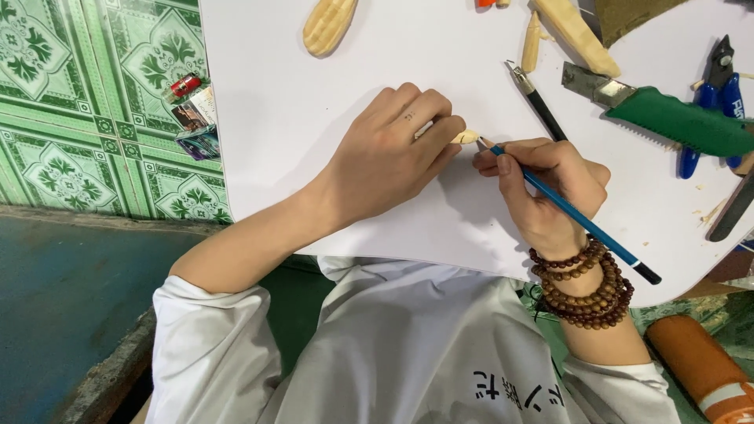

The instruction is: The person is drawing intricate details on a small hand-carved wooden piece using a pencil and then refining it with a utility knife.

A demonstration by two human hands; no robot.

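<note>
My left hand [393, 153] presses down on a white sheet [314, 110], its fingertips pinning a small pale wooden piece [466, 137]. My right hand [542, 184], with brown bead bracelets [585, 284] on the wrist, grips a blue pencil [577, 216]. The pencil tip touches the small wooden piece at its right end. Most of that piece is hidden under my left fingers.
On the sheet lie a carved pale wooden piece [330, 25], a long wooden piece [576, 33], a black craft knife [538, 100], a green-handled saw [667, 114] and blue pliers [715, 94]. Small lighters and packets [192, 114] sit on the green patterned cloth. An orange tube [699, 365] lies lower right.
</note>
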